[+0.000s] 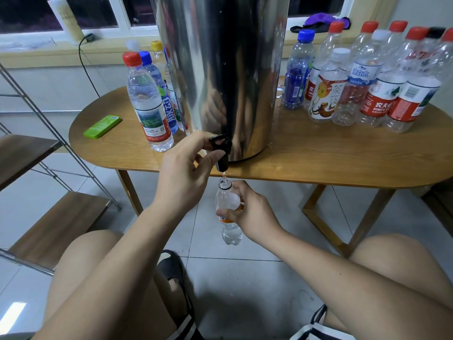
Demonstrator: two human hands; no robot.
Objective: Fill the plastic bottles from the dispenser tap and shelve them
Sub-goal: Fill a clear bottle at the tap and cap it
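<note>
A tall steel dispenser [228, 69] stands on the wooden table [318, 158]. Its black tap [221, 150] juts over the front edge. My left hand [186, 168] grips the tap lever. A thin stream of water falls from the spout into an uncapped clear bottle with an orange label [226, 204]. My right hand [250, 212] holds that bottle upright just below the tap, fingers curled round its middle. The bottle holds water at the bottom.
Several capped bottles [152, 99] stand left of the dispenser, beside a green box [101, 126]. Several empty capped bottles [367, 79] crowd the table's right end. A metal rack with wooden shelves [36, 163] stands at the left. My knees flank a black sandal [171, 268] on the tiled floor.
</note>
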